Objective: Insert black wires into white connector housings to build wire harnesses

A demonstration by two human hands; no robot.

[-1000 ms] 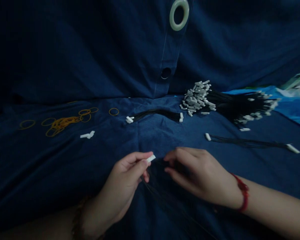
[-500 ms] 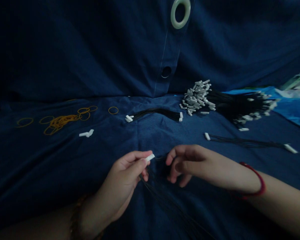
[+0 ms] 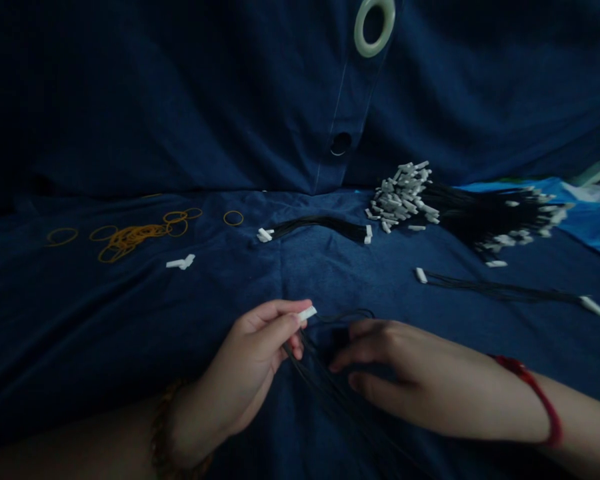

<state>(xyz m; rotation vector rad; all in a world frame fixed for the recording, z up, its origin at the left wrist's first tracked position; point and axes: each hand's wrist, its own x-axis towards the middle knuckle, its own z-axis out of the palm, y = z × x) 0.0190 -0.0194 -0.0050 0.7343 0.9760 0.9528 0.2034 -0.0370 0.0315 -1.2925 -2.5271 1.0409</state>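
Note:
Pinched between the thumb and fingers of my left hand (image 3: 263, 357) is a small white connector (image 3: 307, 313). Black wires (image 3: 325, 393) trail from that hand down toward the lower right, and one wire loops out to the right of the connector. My right hand (image 3: 405, 373) hovers just right of these wires, palm down, fingers apart and bent, with nothing visibly gripped. Whether its fingertips touch the dark wires is hard to see. Farther right lies a thin wire harness (image 3: 505, 290) with a white connector at each end.
A large bundle of black wires (image 3: 460, 207) with white ends lies at the back right. Another short harness (image 3: 320, 223) rests at centre. Orange rubber bands (image 3: 140, 237) and loose white connectors (image 3: 181, 262) lie on the left. Dark blue cloth (image 3: 220, 287) covers the surface.
My right hand has moved down and slightly right, turning more palm down. The wire loop beside the connector shows more. My left hand keeps its pinch; the whole view has shifted slightly.

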